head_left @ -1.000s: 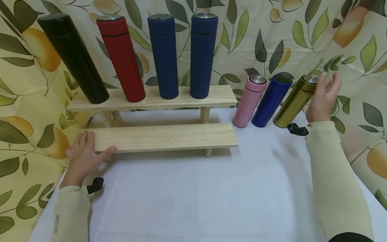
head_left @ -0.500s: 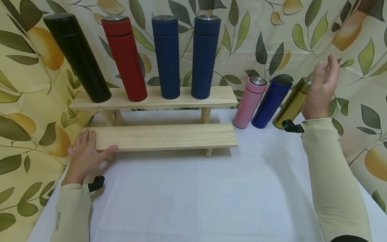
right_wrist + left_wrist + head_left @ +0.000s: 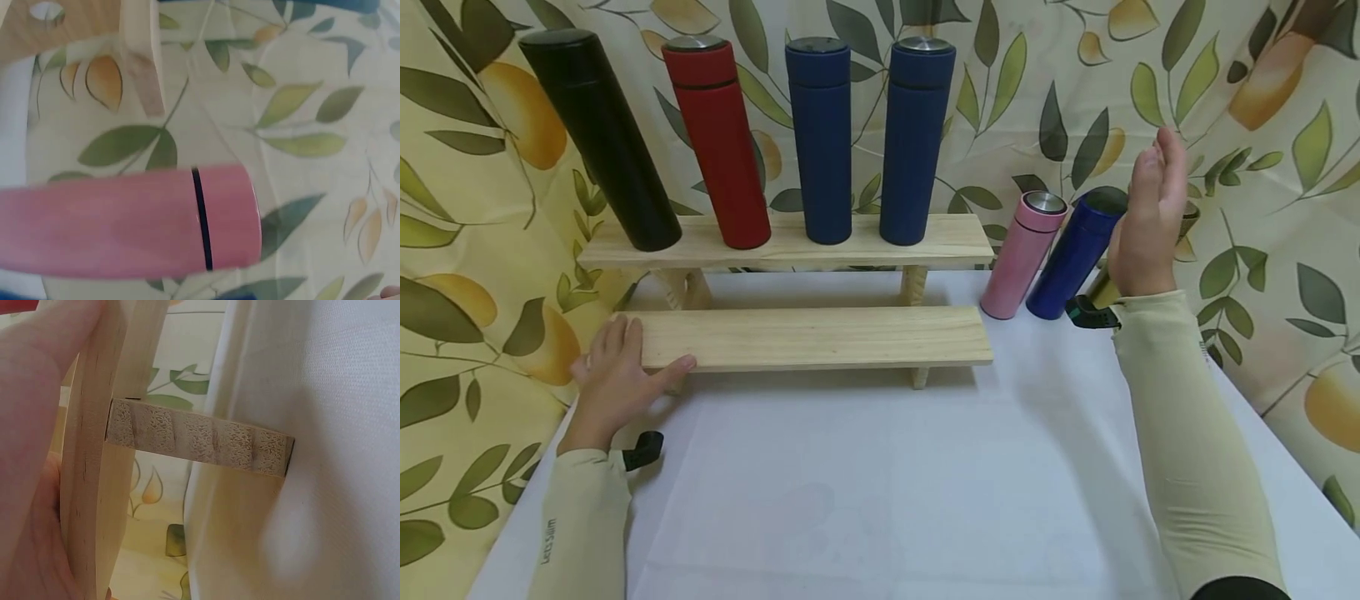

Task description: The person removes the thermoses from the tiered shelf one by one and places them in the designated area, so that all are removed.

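My left hand (image 3: pixel 613 379) grips the left end of the lower step of a two-step wooden stand (image 3: pixel 820 337), its thumb along the front edge. In the left wrist view the hand overlaps the board above a ridged leg (image 3: pixel 200 440). My right hand (image 3: pixel 1150 217) is raised, fingers extended and holding nothing, beside a glossy blue thermos (image 3: pixel 1075 254). It hides most of a gold thermos (image 3: pixel 1102 290). A pink thermos (image 3: pixel 1022 258) stands left of the blue one; the right wrist view shows this pink thermos (image 3: pixel 119 225) close up, with fingertips (image 3: pixel 389 292) at the corner.
On the upper step stand a black thermos (image 3: pixel 602 142), a red thermos (image 3: pixel 718 146) and two matte navy thermoses, one (image 3: pixel 820 142) left of the other (image 3: pixel 917 142). A white cloth (image 3: pixel 850 483) covers the table; a leaf-patterned curtain (image 3: pixel 1075 75) hangs behind.
My right hand has moved left from beside the gold thermos, rising a little, and now covers most of it. My left hand stays on the stand. The camera view has shifted slightly.
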`<state>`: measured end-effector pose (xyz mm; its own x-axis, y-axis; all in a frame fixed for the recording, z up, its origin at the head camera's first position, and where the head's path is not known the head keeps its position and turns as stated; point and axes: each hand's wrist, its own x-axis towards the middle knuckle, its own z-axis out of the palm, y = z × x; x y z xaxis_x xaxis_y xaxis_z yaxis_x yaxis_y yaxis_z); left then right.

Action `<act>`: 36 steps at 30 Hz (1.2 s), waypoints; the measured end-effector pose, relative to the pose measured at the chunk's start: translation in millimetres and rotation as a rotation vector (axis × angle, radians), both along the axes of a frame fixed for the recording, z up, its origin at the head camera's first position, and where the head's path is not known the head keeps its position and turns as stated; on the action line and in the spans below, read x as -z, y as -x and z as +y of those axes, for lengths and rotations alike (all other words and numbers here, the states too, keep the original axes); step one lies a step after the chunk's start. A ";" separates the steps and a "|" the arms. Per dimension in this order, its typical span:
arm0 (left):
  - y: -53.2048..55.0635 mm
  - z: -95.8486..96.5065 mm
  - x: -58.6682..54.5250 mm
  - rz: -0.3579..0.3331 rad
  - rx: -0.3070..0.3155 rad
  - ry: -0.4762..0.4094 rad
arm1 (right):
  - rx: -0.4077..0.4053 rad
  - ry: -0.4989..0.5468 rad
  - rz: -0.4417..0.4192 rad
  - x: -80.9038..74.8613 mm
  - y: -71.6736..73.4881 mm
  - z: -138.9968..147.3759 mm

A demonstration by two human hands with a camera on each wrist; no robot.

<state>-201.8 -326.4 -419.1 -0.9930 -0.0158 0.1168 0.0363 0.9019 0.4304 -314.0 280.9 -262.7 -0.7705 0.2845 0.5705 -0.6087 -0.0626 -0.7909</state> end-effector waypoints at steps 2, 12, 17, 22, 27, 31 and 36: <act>0.5 0.1 -0.5 0.004 -0.002 0.000 | -0.030 0.015 0.017 0.7 0.2 -8.0; 0.1 -3.9 -2.3 -0.015 0.001 0.004 | -0.108 0.060 0.050 4.4 0.8 -39.3; 0.0 -2.2 -2.2 -0.004 -0.003 0.003 | -0.124 0.050 0.050 6.6 2.8 -54.3; 0.5 0.2 -0.7 -0.005 -0.009 0.003 | -0.131 0.007 0.035 9.7 3.7 -66.1; 1.2 -1.8 0.1 -0.013 -0.009 0.004 | -0.162 -0.018 0.023 11.6 5.4 -78.2; 1.0 -2.2 0.3 -0.015 -0.010 0.004 | -0.183 -0.038 0.007 12.3 7.7 -86.9; 1.3 -1.3 0.1 -0.015 -0.012 0.003 | -0.233 -0.011 0.002 11.5 11.0 -96.5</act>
